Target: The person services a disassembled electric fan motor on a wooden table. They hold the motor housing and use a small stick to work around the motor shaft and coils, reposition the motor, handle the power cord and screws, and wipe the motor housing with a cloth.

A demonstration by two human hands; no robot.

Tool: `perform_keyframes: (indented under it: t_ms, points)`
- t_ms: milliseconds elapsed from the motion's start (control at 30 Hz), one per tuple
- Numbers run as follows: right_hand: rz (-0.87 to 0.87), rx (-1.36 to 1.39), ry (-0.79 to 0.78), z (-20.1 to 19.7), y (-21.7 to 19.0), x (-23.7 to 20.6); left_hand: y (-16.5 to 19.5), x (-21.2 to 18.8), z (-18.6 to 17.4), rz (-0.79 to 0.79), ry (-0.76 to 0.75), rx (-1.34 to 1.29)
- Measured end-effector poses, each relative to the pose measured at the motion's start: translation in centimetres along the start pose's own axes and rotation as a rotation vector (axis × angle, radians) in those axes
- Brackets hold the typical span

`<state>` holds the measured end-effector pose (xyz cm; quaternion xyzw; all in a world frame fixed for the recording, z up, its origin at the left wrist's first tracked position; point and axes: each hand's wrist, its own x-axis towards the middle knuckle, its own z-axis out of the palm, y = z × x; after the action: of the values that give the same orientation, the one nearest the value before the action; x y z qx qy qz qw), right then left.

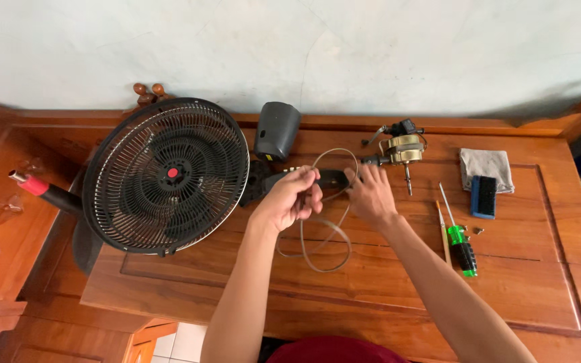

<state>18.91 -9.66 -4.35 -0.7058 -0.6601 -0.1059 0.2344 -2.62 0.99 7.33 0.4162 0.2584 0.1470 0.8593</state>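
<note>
At frame centre I pinch the grey cord (317, 232) in my closed left hand (290, 198), my right hand (370, 193) resting open-fingered on the black housing (331, 177), and would feed slack gently, avoiding kinks.

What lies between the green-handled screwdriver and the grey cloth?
In the head view, a blue brush lies between the screwdriver and the grey cloth, overlapping the cloth's lower edge.

A pale plastered wall (371, 47) with fine cracks rises behind a reddish carved wooden table (519, 282). White floor tiles (176, 343) show below, under soft daylight.
</note>
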Motion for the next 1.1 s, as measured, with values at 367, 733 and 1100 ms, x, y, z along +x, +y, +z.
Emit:
perform_keyframes:
  t_ms: [367, 733, 1100]
  points:
    - [0.102, 0.424, -0.439, -2.2, 0.7, -5.0, -2.7, 6.4, -4.1, 0.161, 0.222, -0.626]
    - [-0.01, 0.594, -0.328, -6.7, 2.6, 2.1, 2.0, 10.7, -1.8, 0.366, 0.409, -1.014]
    - [0.435, 0.432, -0.179, -3.3, 10.9, 16.4, 0.4, 11.5, -3.8, 0.115, 0.562, -0.219]
